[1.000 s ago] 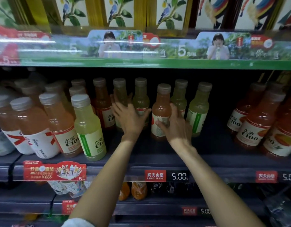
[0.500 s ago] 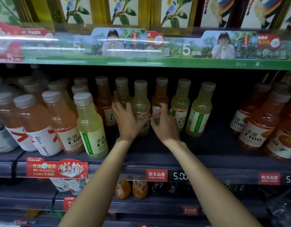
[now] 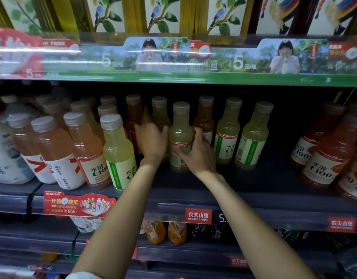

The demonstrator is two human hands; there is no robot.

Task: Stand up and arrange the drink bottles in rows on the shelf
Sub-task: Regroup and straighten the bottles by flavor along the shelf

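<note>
On the dark shelf a pale green drink bottle stands upright in the middle, a little in front of the back row. My right hand grips it from the right, thumb across its label. Just left of that bottle, my left hand has straight fingers against an orange bottle and a green bottle behind. An orange bottle stands behind my right hand. Two more green bottles stand in line to the right.
Rows of pink and green bottles fill the shelf's left side. Orange bottles crowd the far right, with a bare gap of shelf between them and the middle group. The upper shelf's banner edge hangs low overhead. A price rail runs along the front.
My right hand left the orange bottle, now further back, and took hold of the pale green bottle, which has come forward. Both hands moved closer together around it.
</note>
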